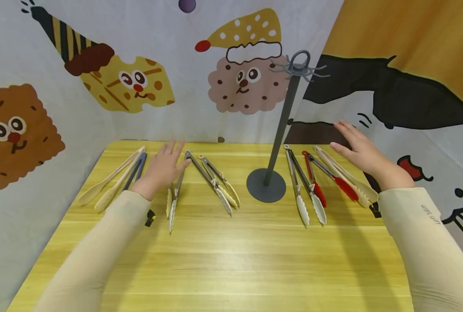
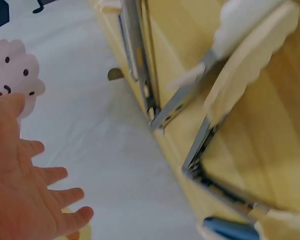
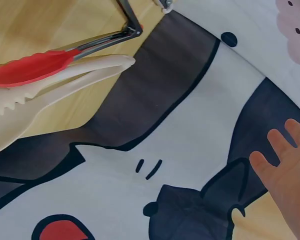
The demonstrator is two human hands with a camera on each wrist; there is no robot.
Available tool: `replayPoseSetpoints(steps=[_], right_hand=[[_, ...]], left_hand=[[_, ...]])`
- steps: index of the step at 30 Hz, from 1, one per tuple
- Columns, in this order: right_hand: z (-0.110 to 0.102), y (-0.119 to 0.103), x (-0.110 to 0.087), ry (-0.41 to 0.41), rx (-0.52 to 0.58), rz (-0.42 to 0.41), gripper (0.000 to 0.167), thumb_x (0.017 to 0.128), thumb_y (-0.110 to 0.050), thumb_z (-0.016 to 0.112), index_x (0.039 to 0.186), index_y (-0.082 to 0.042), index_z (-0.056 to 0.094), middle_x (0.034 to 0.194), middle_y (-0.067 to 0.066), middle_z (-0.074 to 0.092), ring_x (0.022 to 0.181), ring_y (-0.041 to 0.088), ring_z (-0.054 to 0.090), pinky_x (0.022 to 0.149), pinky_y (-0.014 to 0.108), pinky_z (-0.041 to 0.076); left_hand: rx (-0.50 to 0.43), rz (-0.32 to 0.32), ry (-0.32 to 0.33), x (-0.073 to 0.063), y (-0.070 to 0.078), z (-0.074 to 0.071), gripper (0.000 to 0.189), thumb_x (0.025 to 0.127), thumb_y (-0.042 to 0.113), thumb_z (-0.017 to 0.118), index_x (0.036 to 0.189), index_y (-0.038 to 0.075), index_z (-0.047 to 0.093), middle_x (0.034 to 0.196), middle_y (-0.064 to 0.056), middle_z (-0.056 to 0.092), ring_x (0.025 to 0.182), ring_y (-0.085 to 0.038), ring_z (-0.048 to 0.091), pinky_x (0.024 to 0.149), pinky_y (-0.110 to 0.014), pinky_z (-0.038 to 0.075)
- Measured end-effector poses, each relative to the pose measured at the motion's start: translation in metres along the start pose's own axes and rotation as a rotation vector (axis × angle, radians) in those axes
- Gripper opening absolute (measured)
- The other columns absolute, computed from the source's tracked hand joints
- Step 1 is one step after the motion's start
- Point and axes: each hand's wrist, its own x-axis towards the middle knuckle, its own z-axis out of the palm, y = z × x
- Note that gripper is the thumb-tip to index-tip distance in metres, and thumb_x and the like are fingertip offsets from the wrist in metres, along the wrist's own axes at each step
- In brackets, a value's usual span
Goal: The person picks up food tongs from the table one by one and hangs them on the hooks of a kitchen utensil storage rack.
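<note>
My left hand (image 1: 162, 167) hovers with fingers spread over the left part of the table, holding nothing. Under and beside it lie steel tongs with pale scalloped heads (image 1: 172, 216), partly hidden by the hand. Left of it are beige tongs (image 1: 89, 196) and blue-handled tongs (image 1: 141, 167). My right hand (image 1: 366, 151), raised with fingers extended and holding nothing, is nearest the beige tongs (image 1: 366, 190) at the right. Red-headed tongs (image 1: 346, 188) and white-headed steel tongs (image 1: 302, 210) lie left of those. In the right wrist view a red tong head (image 3: 32, 69) overlaps beige tongs (image 3: 65, 95).
A dark grey stand (image 1: 265, 190) rises from a round base between the tong groups, its top ringed with hooks (image 1: 299, 69). More steel tongs (image 1: 221, 177) lie left of it. The wooden table (image 1: 231, 260) meets a cartoon-printed cloth (image 1: 188, 86) behind.
</note>
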Motion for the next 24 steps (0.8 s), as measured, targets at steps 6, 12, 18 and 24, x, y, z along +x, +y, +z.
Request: replayPoseSetpoints(steps=[6,12,18,24], right_hand=[[-0.009,-0.007,0.002,0.037,0.064,-0.015,0.066,0.099,-0.035,0.045,0.154,-0.017,0.011,0.159,0.014,0.002,0.144,0.041,0.001,0.109,0.066,0.002],[-0.021,-0.016,0.008,0.098,0.104,-0.038,0.063,0.100,-0.033,0.044,0.153,-0.016,0.015,0.159,0.015,0.006,0.145,0.038,0.002,0.111,0.063,0.002],[-0.039,-0.034,0.016,0.151,0.142,-0.025,0.060,0.100,-0.033,0.042,0.153,-0.019,0.017,0.158,0.014,0.012,0.143,0.040,0.012,0.111,0.063,0.009],[-0.058,-0.057,0.025,0.188,0.180,0.001,0.056,0.101,-0.037,0.037,0.153,-0.025,0.018,0.158,0.009,0.017,0.140,0.038,0.021,0.110,0.062,0.018]], left_hand=[[-0.111,-0.077,-0.051,-0.002,0.007,0.017,0.077,0.097,0.059,0.025,0.153,0.014,-0.001,0.156,-0.024,0.001,0.140,-0.050,0.009,0.108,-0.066,0.016],[-0.205,-0.185,-0.077,0.004,0.014,0.034,0.080,0.097,0.056,0.033,0.153,0.011,-0.003,0.156,-0.027,0.002,0.139,-0.051,0.008,0.107,-0.065,0.019],[-0.231,-0.305,-0.081,0.013,0.025,0.045,0.087,0.094,0.057,0.040,0.153,0.011,-0.005,0.155,-0.028,0.005,0.139,-0.052,0.008,0.106,-0.066,0.022],[-0.226,-0.387,-0.103,0.017,0.032,0.051,0.097,0.090,0.065,0.041,0.152,0.006,-0.006,0.152,-0.031,0.012,0.136,-0.054,0.017,0.108,-0.063,0.022]])
